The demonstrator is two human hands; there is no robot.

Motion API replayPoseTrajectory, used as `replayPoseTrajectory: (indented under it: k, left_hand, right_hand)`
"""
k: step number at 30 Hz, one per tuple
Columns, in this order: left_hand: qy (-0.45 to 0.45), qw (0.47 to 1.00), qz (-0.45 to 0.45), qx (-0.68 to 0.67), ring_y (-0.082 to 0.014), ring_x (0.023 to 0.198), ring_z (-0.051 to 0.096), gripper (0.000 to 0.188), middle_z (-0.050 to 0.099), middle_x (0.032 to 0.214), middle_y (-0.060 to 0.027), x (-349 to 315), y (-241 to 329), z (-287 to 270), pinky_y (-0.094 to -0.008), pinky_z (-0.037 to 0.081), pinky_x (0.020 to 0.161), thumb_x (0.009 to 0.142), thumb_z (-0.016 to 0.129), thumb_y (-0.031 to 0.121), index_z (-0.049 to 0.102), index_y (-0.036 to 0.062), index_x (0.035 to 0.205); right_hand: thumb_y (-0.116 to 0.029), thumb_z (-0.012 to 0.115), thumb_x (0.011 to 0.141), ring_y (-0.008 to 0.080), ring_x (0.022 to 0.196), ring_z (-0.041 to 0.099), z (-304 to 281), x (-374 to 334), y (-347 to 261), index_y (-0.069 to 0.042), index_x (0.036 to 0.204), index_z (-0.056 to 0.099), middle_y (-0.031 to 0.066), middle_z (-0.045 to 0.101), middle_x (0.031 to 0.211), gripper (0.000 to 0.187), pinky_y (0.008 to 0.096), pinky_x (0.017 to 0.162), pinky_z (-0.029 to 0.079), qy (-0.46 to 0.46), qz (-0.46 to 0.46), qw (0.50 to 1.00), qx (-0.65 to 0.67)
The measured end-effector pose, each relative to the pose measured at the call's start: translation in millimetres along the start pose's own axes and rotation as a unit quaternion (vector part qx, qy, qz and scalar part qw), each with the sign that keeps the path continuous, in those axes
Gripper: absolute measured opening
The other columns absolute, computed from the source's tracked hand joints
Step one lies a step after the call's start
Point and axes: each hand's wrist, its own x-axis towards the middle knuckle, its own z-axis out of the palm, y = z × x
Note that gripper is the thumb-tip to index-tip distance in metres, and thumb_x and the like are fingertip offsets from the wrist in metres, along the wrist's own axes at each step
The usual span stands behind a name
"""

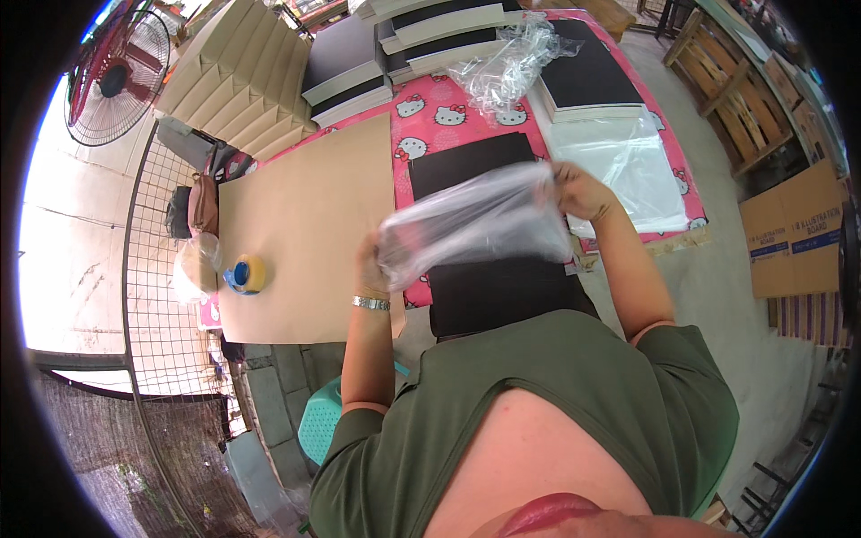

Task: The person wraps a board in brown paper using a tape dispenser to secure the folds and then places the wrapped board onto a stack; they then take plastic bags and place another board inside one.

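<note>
A clear plastic bag (pixel 480 224) is stretched sideways in front of me, smeared by motion. My left hand (pixel 369 262), below a metal wristwatch, grips its left end, with the fingers partly hidden by the plastic. At the upper right corner, my right hand (pixel 581 190) is closed on the same bag. Beneath the bag, a black board (pixel 471 161) lies on the pink patterned tablecloth (pixel 417 108); another black surface shows nearer to me. To the right rests a pile of flat clear plastic bags (pixel 619 170).
Brown paper (pixel 309 224) covers the table's left side, with a tape roll (pixel 247 274) on it. Behind stand folded brown stacks (pixel 238 76), black-topped board stacks (pixel 345 63), crumpled plastic (pixel 516 67) and a black-topped stack (pixel 592 76). A fan (pixel 114 81) is far left; a green stool (pixel 320 421) sits below.
</note>
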Motion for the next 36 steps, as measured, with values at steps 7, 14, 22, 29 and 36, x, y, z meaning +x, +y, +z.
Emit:
replayPoseTrajectory:
  k: [7, 14, 22, 29, 36]
  left_hand:
    - [-0.021, 0.992, -0.026, 0.119, -0.0243, 0.087, 0.065, 0.027, 0.065, 0.096, -0.0128, 41.5, 10.1, 25.3, -0.0359, 0.052, 0.089, 0.089, 0.054, 0.014, 0.061, -0.0049, 0.107]
    - [0.109, 0.972, 0.005, 0.210, -0.0274, 0.089, 0.065, 0.036, 0.064, 0.105, -0.0171, 145.8, 38.6, -4.2, -0.0380, 0.056, 0.075, 0.085, 0.048, 0.015, 0.056, -0.0040, 0.115]
    - [0.229, 0.616, 0.135, 0.741, -0.0284, 0.074, 0.066, 0.035, 0.067, 0.090, -0.0239, 204.6, 18.2, -17.5, -0.0370, 0.051, 0.067, 0.078, 0.051, 0.014, 0.066, -0.0003, 0.107]
    - [0.215, 0.688, 0.120, 0.683, -0.0308, 0.074, 0.066, 0.043, 0.067, 0.083, -0.0249, 181.3, -2.3, -10.6, -0.0385, 0.049, 0.069, 0.077, 0.050, 0.013, 0.064, 0.0074, 0.117]
    - [0.214, 0.657, 0.086, 0.718, -0.0280, 0.070, 0.065, 0.036, 0.066, 0.077, -0.0225, 177.3, 27.3, -31.7, -0.0371, 0.049, 0.065, 0.076, 0.053, 0.015, 0.069, 0.0051, 0.107]
  right_hand:
    - [-0.018, 0.060, 0.089, 0.0109, 0.080, 0.058, -22.8, 32.0, -19.5, -0.007, 0.109, 0.057, 0.0007, 0.059, 0.086, 0.023, 0.0284, 0.073, 0.050, 0.186, 0.042, 0.982, -0.004]
    - [-0.007, 0.059, 0.074, 0.0151, 0.081, 0.059, -66.5, 96.6, -0.4, -0.002, 0.108, 0.058, 0.0059, 0.059, 0.085, 0.035, 0.0290, 0.071, 0.048, 0.230, 0.030, 0.932, -0.280]
    - [-0.007, 0.050, 0.073, 0.0411, 0.093, 0.058, -106.2, 132.1, 51.3, -0.001, 0.088, 0.067, 0.0269, 0.063, 0.092, 0.024, 0.0460, 0.085, 0.048, 0.354, 0.007, 0.553, -0.754]
    - [-0.006, 0.053, 0.075, 0.0404, 0.093, 0.062, -77.6, 112.6, 44.8, 0.004, 0.089, 0.066, 0.0277, 0.063, 0.095, 0.022, 0.0459, 0.083, 0.050, 0.383, 0.072, 0.573, -0.721]
    - [-0.011, 0.053, 0.079, 0.0372, 0.094, 0.064, -19.7, 124.0, 15.1, 0.001, 0.094, 0.067, 0.0254, 0.065, 0.096, 0.024, 0.0449, 0.082, 0.051, 0.332, 0.116, 0.575, -0.739]
